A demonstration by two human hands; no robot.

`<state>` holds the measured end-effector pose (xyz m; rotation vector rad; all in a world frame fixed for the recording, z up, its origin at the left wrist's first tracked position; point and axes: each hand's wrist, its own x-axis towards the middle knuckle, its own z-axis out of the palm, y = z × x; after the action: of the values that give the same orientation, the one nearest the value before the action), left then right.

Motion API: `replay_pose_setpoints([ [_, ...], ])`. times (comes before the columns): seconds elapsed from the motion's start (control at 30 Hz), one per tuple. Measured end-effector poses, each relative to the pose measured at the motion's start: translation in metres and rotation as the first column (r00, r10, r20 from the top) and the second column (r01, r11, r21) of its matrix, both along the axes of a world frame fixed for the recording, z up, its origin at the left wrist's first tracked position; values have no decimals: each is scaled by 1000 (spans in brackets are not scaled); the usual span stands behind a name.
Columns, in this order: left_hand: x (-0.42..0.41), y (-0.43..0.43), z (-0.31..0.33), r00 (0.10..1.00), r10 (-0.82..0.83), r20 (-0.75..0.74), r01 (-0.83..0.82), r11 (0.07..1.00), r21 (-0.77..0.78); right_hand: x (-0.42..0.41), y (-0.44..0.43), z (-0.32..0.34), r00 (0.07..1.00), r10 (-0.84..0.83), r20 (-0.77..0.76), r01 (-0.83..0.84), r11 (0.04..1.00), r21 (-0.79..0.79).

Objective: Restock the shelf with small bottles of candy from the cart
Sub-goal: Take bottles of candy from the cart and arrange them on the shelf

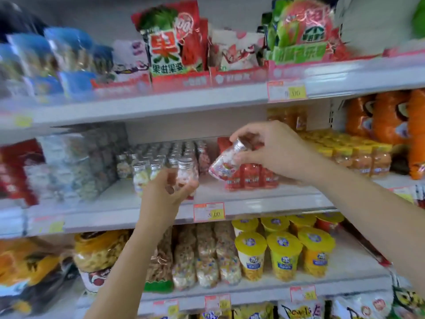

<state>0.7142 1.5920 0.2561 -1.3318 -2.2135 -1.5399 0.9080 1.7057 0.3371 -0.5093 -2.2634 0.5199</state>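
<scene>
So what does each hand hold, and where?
The right hand pinches a tilted candy bottle at its cap; the left hand grips another bottle by its body.

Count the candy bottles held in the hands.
2. One upright bottle in the left hand at the shelf front; one tilted bottle in the right hand above the red packs.

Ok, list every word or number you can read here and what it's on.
"果": large red character on the green-and-red snack bag, up top; the smaller line beneath is unclear.
Price tag with yellow patch: seems to end ".00"; rest blurred.
Tilted candy bottle label, yellow-lidded cups: too blurred.
</scene>
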Motion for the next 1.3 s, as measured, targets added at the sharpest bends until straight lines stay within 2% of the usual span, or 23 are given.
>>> replay_pose_setpoints([
  [0.07, -10, 8, 6, 999, 51, -16, -52, 996, -66, -34, 6, 10, 999, -13, 32, 11, 998, 70],
  [0.17, -20, 16, 14, 983, 167, -80, -179, 970, -164, -84, 19, 18, 984, -55, 170, 26, 985, 171],
  [0.3, -32, 28, 13, 966, 204, -160, -237, 947, -218, -132, 43, 22, 919, -186, 348, 115, 970, 216],
  [0.43, -34, 34, 3, 971, 191, -145, -216, 960, -180, -166, 73, 15, 856, -306, 417, 209, 942, 263],
  [0.6, -35, 37, -7, 969, 202, -140, -213, 974, -72, -183, 86, 4, 848, -253, 466, 175, 963, 204],
  [0.73, -37, 41, -12, 979, 171, -112, -166, 985, 48, -186, 91, -3, 872, -210, 443, 147, 974, 172],
  [0.97, -47, 49, -11, 961, 212, -178, -230, 970, -82, -179, 89, -5, 880, -220, 421, 112, 957, 266],
  [1.1, -49, 52, -12, 950, 234, -206, -257, 962, -93, -164, 75, -1, 928, -204, 312, 109, 949, 297],
  [1.3, -31, 40, -9, 935, 262, -239, -282, 958, -54, -104, 33, -11, 986, -74, 149, 21, 944, 328],
])
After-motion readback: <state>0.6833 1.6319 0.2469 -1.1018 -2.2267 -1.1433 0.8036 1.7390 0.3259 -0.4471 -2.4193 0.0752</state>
